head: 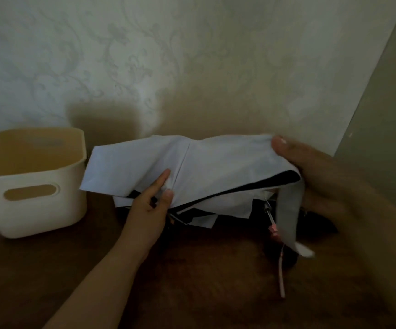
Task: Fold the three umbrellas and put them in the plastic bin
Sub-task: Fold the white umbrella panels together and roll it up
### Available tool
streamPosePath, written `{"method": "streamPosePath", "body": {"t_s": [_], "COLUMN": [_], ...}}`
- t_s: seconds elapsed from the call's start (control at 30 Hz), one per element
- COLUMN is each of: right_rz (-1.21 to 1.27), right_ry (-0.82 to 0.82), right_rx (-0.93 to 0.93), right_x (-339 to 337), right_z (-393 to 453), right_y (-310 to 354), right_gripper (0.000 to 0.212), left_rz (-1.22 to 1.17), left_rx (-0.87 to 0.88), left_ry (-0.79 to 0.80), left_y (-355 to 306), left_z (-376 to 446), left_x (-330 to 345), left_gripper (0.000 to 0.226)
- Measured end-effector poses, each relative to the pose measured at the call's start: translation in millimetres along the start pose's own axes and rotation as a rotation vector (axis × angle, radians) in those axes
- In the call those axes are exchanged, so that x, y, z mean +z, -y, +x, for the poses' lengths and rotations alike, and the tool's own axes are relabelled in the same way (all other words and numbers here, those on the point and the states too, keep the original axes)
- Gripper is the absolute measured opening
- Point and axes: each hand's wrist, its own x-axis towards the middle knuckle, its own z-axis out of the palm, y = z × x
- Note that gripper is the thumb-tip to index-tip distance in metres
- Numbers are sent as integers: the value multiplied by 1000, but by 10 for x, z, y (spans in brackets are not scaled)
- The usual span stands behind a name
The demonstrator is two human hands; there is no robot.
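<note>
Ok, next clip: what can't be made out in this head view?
- The plastic bin: its bottom is hidden by its own front wall, so whether it holds anything is unclear.
- The white umbrella: shaft and handle are covered by its canopy and the right hand.
- The other umbrellas: only a dark shape shows under the canopy, too dim to identify.
- The left hand: its lower fingers are tucked behind the fabric.

My left hand (150,205) reaches in from the lower left on a bare forearm, index finger straight and pointing up and right, thumb tip pressed toward it in a pinch. My right hand (315,176) enters from the right edge, very near the camera and blurred, thumb on top pointing left; its other fingers are underneath, where I cannot see them.
</note>
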Motion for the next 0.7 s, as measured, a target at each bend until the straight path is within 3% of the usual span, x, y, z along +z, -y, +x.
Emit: {"method": "streamPosePath", "body": {"t_s": [0.17, 0.3, 0.37, 0.47, 0.53, 0.6, 0.7], "right_rz": [181, 190, 157, 106, -112, -435, -879], "right_ry": [161, 194, 203, 275, 325, 210, -22], "right_rx": [-72, -138, -140, -86, -26, -33, -304], "right_x": [495, 793, 857, 863, 851, 838, 711], "right_z": [367, 735, 906, 1104, 1192, 1221, 1194], "right_y": [104, 127, 113, 98, 89, 69, -27], "right_gripper": [40, 32, 29, 48, 57, 51, 27], "left_rz": [-61, -105, -75, -82, -147, -232, -297], "left_rx": [-39, -108, -70, -77, -136, -171, -193], "left_ry": [89, -27, 21, 101, 115, 119, 122], "left_y": [-18, -65, -99, -114, -87, -59, -46], "left_z": [-46, -87, -92, -86, -78, -56, -32], "left_x": [43, 94, 83, 52, 37, 36, 56], "left_gripper": [28, 26, 26, 30, 34, 32, 25]}}
